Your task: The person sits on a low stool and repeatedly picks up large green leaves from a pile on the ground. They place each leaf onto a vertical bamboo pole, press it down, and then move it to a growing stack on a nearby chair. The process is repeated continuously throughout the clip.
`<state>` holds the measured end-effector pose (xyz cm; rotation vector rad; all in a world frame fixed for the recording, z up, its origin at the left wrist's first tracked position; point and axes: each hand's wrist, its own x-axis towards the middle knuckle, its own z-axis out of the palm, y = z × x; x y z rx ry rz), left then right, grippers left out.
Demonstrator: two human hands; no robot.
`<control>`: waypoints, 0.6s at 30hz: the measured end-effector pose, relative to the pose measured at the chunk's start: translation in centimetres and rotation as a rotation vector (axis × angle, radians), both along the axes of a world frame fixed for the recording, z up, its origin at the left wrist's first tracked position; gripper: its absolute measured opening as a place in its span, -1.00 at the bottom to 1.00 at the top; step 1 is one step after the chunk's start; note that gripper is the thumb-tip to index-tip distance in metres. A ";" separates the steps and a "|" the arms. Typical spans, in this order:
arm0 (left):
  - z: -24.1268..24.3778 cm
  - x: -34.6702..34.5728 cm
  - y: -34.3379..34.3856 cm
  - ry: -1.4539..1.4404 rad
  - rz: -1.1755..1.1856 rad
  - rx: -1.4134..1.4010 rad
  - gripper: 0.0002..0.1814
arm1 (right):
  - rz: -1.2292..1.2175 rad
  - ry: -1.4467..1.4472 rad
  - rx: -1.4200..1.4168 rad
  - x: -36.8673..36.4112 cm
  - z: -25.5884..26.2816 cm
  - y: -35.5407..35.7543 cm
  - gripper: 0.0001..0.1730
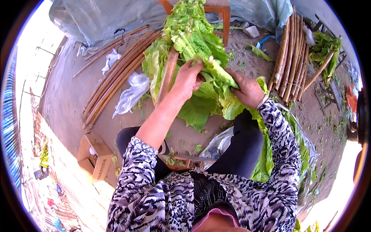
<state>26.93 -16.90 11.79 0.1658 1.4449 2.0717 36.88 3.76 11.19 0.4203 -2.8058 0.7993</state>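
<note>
Large green leaves, resembling tobacco leaves (pixel 197 37), hang in a thick row along a wooden pole (pixel 168 76) in front of me. The pole's bare near end slants down beside my left forearm. My left hand (pixel 189 76) has its fingers pinched at the stalk end of the leaves, close to the pole; a thin thread seems to run there, but the fingertips are blurred. My right hand (pixel 247 88) grips a small bunch of leaves (pixel 220 74) from the right side, thumb below. The leaf blades droop over the ground between my knees.
Bundled wooden sticks (pixel 121 78) lie at left beside crumpled plastic (pixel 133 90). More sticks (pixel 289 58) lean at right. A wooden stool (pixel 226 26) stands beyond the leaves. An open cardboard box (pixel 101 156) sits at lower left. Loose leaves (pixel 263 162) lie by my right leg.
</note>
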 end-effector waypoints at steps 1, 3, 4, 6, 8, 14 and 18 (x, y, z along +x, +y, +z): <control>0.2 0.2 -0.5 -0.031 -0.053 0.000 -0.69 | -0.004 -0.018 0.071 0.3 -0.2 -1.0 -0.32; 1.2 0.2 -1.2 -0.090 -0.167 0.009 -0.66 | -0.098 -0.087 0.168 0.4 -1.3 -2.3 -0.27; 0.9 0.0 -2.0 -0.037 -0.197 -0.011 -0.61 | -0.147 -0.120 0.221 0.3 -1.5 -2.9 -0.25; -1.1 0.4 -1.2 0.441 0.011 -0.128 -0.60 | -0.180 -0.120 0.373 0.6 -1.2 -4.6 -0.25; -1.7 0.5 -2.5 0.459 0.064 -0.213 -0.53 | -0.140 -0.189 0.396 0.8 -0.1 -6.7 -0.24; -0.3 1.8 -4.9 0.514 0.004 -0.306 -0.43 | 0.122 -0.506 -0.180 -1.0 -0.8 -3.1 -0.32; -0.6 1.9 -8.2 0.803 -0.007 -0.566 -0.60 | -0.212 -0.188 0.242 -5.8 1.7 -4.3 -0.49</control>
